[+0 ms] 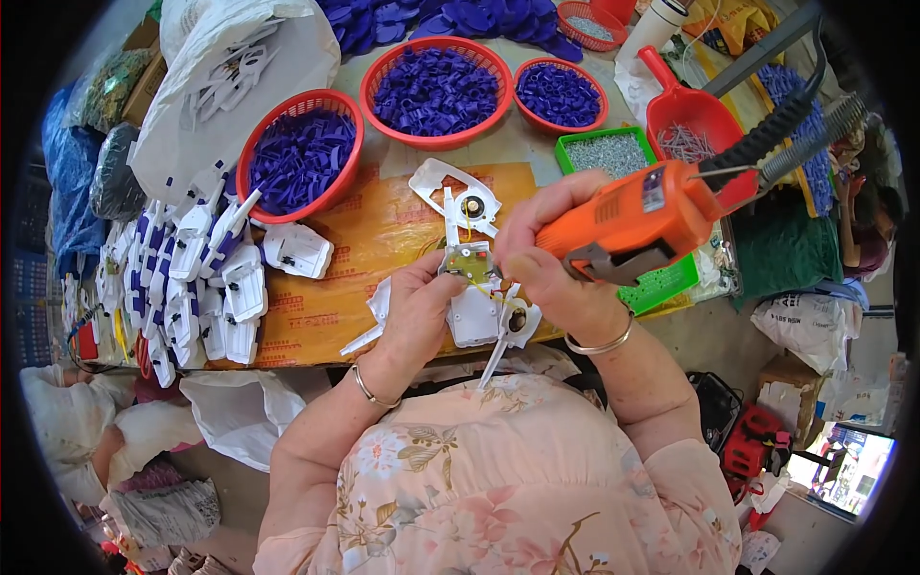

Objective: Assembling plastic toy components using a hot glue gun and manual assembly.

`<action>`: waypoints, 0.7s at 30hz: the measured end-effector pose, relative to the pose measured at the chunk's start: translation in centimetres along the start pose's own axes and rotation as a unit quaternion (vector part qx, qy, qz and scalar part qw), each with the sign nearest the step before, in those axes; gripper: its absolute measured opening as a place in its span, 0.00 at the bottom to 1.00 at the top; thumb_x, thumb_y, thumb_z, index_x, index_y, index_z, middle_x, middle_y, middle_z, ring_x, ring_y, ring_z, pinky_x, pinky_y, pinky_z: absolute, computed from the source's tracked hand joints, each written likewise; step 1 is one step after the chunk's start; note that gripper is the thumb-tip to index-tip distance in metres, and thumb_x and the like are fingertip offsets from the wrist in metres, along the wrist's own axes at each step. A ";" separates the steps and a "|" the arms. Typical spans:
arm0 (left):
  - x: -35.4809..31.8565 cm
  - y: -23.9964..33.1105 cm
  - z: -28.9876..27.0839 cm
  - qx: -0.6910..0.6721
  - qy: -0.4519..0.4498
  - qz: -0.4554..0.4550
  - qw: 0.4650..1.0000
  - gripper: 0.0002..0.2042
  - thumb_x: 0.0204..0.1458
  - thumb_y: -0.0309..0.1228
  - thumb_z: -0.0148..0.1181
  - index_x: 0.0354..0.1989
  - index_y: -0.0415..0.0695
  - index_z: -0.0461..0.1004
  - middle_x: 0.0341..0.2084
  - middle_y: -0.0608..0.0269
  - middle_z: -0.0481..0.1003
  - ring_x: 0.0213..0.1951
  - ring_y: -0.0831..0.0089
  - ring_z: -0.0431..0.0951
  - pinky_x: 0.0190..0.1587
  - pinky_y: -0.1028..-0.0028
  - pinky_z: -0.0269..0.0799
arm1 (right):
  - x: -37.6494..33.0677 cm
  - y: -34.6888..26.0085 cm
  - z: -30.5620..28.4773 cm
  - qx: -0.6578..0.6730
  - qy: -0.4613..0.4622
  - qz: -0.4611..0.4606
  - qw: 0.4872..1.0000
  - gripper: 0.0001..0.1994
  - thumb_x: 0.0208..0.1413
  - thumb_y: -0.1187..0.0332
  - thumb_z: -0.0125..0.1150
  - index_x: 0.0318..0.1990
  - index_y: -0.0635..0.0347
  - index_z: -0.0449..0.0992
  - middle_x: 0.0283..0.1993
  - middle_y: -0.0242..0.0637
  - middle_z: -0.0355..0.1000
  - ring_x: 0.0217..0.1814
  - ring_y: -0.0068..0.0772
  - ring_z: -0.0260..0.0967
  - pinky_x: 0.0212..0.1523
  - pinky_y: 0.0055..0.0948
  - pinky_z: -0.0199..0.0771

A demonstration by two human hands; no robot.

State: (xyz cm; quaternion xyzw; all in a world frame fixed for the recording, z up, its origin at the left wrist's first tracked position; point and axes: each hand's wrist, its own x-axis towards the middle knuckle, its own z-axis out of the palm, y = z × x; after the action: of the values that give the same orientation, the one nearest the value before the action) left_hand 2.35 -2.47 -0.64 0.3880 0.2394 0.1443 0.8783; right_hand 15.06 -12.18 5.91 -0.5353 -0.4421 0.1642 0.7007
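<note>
1. The green circuit board [471, 265] was over a white casing [472, 321], with thin yellow wires beside it.
2. The left hand [422, 302], nearly closed, pinched the board's left side. The right hand [551, 254] was wrapped around the front of an orange electric screwdriver [628, 220], its nose toward the board; whether the tip touched could not be told.
3. White pieces with round speakers lay just beyond the board and at its near right.
4. Beyond the board, from left to right, stood a left red basket [356, 144], a large red basket [436, 142] and a small red basket [561, 126], all heaped with purple-blue plastic parts. Farther right of the board, a green tray [563, 153] and a red scoop [671, 107] held small silvery metal pieces. Beyond it at far left, a white sack [287, 86] held white parts.
5. The table [532, 153] ended between board and torso. Left of the board, an orange-brown sheet [383, 220] showed bare, up to a pile of white-and-purple pieces [192, 268].
6. Red print, too blurred to read, crossed the sheet; a white bag [810, 331], well right of the board, bore dark lettering.
</note>
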 end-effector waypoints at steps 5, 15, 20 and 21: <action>-0.1 -0.2 0.1 0.006 -0.005 0.017 1.000 0.09 0.49 0.19 0.48 0.36 0.32 0.74 0.35 0.59 0.75 0.35 0.74 0.75 0.41 0.75 0.71 | -0.1 -0.1 0.1 0.037 -0.009 0.019 0.999 0.14 0.38 0.77 0.67 0.31 0.61 0.67 0.25 0.28 0.67 0.25 0.15 0.63 0.25 0.17 0.62; -0.1 0.0 0.0 0.012 -0.001 -0.008 1.000 0.13 0.46 0.18 0.47 0.40 0.31 0.73 0.34 0.56 0.76 0.34 0.73 0.77 0.40 0.74 0.74 | -0.6 0.9 0.2 0.076 0.063 -0.042 0.994 0.18 0.36 0.76 0.69 0.35 0.63 0.67 0.25 0.28 0.68 0.24 0.14 0.64 0.24 0.15 0.63; -0.2 0.1 0.0 0.011 0.002 -0.014 1.000 0.16 0.44 0.16 0.45 0.43 0.30 0.72 0.36 0.54 0.76 0.35 0.71 0.78 0.41 0.73 0.75 | 0.7 -1.7 -2.0 0.046 -0.042 -0.008 0.998 0.27 0.41 0.60 0.73 0.41 0.59 0.61 0.27 0.36 0.69 0.25 0.27 0.67 0.29 0.27 0.71; -0.2 0.2 0.0 0.006 -0.008 -0.015 1.000 0.16 0.44 0.16 0.45 0.43 0.30 0.72 0.37 0.53 0.76 0.36 0.70 0.78 0.42 0.72 0.75 | 0.7 -2.2 -2.1 0.046 0.002 0.013 0.999 0.28 0.40 0.57 0.74 0.42 0.60 0.63 0.27 0.36 0.69 0.25 0.27 0.67 0.28 0.27 0.71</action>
State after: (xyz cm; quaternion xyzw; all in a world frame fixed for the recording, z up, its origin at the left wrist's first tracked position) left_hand 2.16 -2.44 -0.42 0.3909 0.2388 0.1264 0.8799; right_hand 16.57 -13.72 8.14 -0.5087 -0.4257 0.1918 0.7233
